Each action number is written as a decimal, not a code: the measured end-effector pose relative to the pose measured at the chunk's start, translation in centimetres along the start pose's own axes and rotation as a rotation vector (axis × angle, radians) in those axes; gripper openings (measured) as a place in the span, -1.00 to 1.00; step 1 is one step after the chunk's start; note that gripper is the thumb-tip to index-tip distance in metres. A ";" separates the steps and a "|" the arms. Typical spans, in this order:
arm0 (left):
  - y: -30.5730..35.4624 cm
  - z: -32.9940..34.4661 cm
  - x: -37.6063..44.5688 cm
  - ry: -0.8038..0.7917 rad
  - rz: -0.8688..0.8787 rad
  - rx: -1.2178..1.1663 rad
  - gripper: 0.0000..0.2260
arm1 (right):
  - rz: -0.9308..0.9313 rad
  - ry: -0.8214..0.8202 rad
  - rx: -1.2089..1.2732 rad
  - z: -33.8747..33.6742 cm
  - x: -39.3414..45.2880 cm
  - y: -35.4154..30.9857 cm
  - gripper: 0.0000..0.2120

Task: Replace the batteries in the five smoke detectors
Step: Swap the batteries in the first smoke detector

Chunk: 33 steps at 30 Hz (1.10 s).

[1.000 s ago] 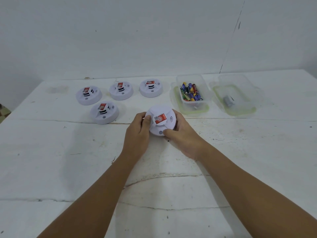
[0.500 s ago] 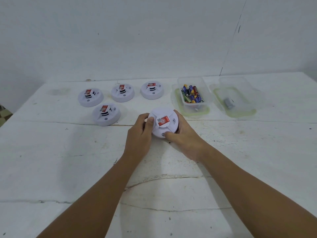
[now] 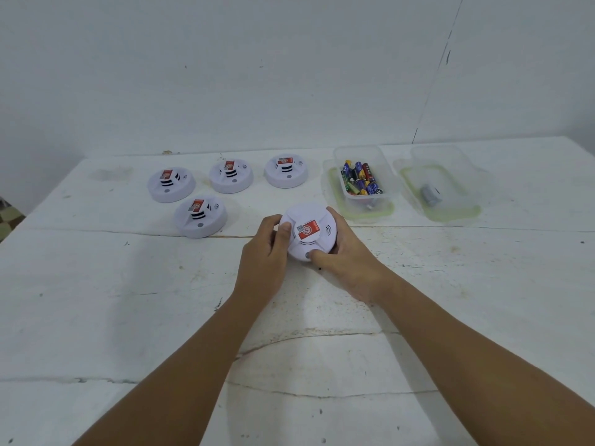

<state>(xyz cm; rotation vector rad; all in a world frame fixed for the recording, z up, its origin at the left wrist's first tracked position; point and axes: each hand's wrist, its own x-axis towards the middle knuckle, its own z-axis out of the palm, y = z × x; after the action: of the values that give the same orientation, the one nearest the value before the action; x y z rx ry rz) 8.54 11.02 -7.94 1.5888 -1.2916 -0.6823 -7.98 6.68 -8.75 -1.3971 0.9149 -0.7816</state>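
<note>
While both hands grip it, left hand [image 3: 262, 252] and right hand [image 3: 346, 255] clasping its rim, detector no. 1 [image 3: 308, 235] sits closed at table centre. We log 4 other detectors [image 3: 200, 216] untouched at 10–11 o'clock, batt. box [image 3: 362, 178] at 1 o'clock; task barely begun.

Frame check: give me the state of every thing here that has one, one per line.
Held smoke detector: closed, tilted, gripped by both hands.
Left hand: curled round it.
Right hand: curled round it.
Four other detectors: closed, face up on table.
Battery box: lidless, holding many batteries.
Second box: lidless, one grey item inside.
</note>
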 end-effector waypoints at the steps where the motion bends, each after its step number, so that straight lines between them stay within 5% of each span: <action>1: 0.0 0.0 0.0 -0.002 -0.002 0.004 -0.71 | 0.002 -0.001 -0.008 0.0 -0.1 0.0 -0.31; 6: -0.1 0.0 0.0 0.000 -0.013 -0.002 -0.74 | -0.001 0.004 -0.018 0.1 -0.2 -0.4 -0.35; 10: -0.2 0.0 0.0 0.001 -0.022 0.000 -0.74 | 0.031 0.008 -0.030 0.2 -0.2 -0.4 -0.13; 33: 0.3 0.0 -0.2 -0.009 -0.035 -0.055 -0.74 | 0.001 -0.054 0.146 -0.5 0.4 0.6 -0.37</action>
<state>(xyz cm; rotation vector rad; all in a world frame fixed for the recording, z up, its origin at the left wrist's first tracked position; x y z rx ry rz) 8.37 11.27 -7.65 1.5687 -1.2439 -0.7408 -8.30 6.15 -9.32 -1.2837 0.8001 -0.7904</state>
